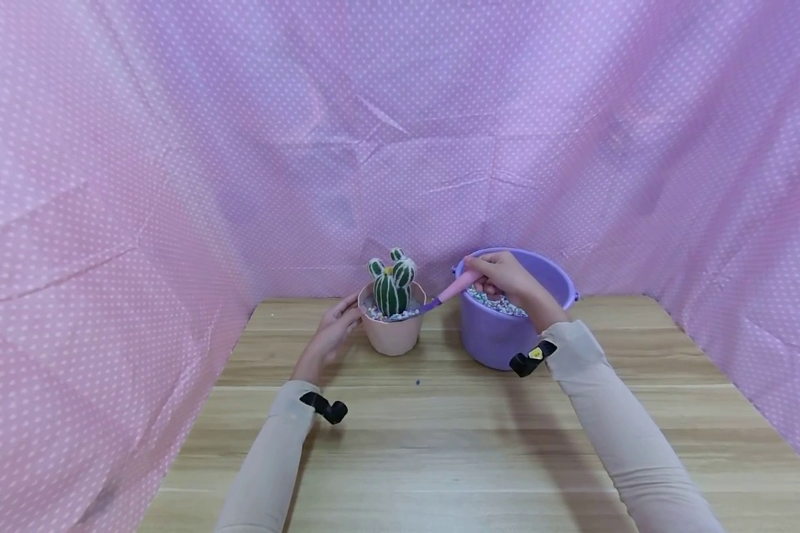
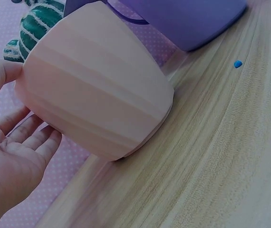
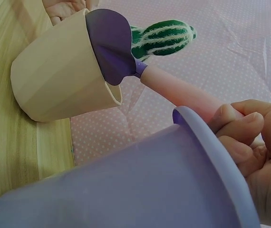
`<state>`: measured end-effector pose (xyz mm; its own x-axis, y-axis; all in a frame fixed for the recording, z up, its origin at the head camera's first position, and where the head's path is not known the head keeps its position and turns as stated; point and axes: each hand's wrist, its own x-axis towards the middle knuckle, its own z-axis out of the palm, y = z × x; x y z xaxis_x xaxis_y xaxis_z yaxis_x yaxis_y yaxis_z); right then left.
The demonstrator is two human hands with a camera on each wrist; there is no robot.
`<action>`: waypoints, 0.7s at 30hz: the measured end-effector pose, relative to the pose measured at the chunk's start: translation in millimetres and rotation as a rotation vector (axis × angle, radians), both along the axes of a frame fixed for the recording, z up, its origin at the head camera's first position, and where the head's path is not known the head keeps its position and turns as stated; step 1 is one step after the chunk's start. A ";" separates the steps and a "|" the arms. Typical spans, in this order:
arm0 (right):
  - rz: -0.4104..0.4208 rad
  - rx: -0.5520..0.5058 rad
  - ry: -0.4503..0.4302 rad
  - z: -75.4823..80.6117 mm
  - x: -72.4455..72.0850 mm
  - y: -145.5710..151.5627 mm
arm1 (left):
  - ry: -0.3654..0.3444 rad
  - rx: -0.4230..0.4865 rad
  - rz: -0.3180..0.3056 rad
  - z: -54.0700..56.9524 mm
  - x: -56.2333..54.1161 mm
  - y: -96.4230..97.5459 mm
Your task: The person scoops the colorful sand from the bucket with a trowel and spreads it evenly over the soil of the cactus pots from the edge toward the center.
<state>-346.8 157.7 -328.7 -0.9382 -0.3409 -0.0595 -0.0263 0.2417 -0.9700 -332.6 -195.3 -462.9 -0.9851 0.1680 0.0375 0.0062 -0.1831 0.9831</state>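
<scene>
A striped green cactus (image 1: 391, 296) stands in a pale pink pot (image 1: 393, 340), with small pebbles around its base. My left hand (image 1: 333, 329) is at the pot's left side, thumb at the rim and the other fingers extended against the wall in the left wrist view. With curled fingers, my right hand (image 1: 507, 275) grips the pink handle of a garden trowel (image 1: 460, 286) above the purple bucket's near rim. The trowel's purple blade (image 3: 111, 45) lies tilted across the pot's right rim, beside the cactus. Its upper face is hidden in the right wrist view.
The purple bucket (image 1: 496, 340) stands right of the pot and holds many-coloured pebbles (image 1: 496, 302). One loose blue pebble (image 2: 238, 63) lies on the wooden table (image 1: 440, 459) in front of them. Pink dotted cloth (image 1: 400, 163) hangs behind and at both sides.
</scene>
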 end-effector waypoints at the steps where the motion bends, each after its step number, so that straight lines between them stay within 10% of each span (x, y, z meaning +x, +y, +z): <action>1: -0.002 0.001 -0.001 -0.3 0.1 -0.4 | -0.002 0.000 0.000 0.1 0.4 0.1; 21: -0.006 0.000 -0.012 1.2 2.6 -1.2 | -0.018 -0.039 0.000 2.4 3.1 1.5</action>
